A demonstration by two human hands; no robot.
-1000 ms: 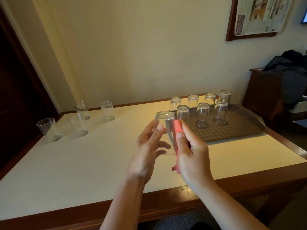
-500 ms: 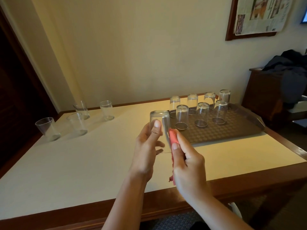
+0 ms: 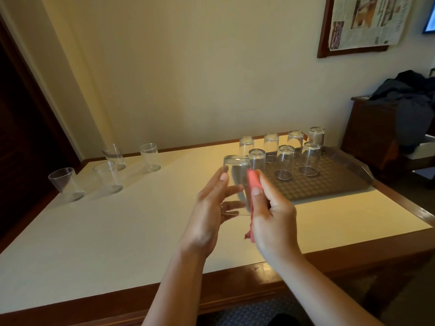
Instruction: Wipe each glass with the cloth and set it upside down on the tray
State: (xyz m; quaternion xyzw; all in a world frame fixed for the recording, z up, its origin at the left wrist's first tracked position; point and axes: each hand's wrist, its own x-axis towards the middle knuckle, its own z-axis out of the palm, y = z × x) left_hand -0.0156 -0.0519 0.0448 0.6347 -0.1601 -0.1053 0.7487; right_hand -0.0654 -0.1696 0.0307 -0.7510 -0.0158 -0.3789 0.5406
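Holding the glass (image 3: 236, 177) base-up above the worktop (image 3: 117, 231), left hand (image 3: 209, 215) gripping it, lets the right hand (image 3: 270, 215), pinching the cloth (image 3: 253, 184), rub its wall, ready to join seven upturned on the tray (image 3: 329, 184).

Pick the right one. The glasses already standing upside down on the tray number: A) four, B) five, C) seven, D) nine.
C: seven upturned glasses stand on the tray, four in the back row and three in front, while the left hand holds an eighth glass off the tray.
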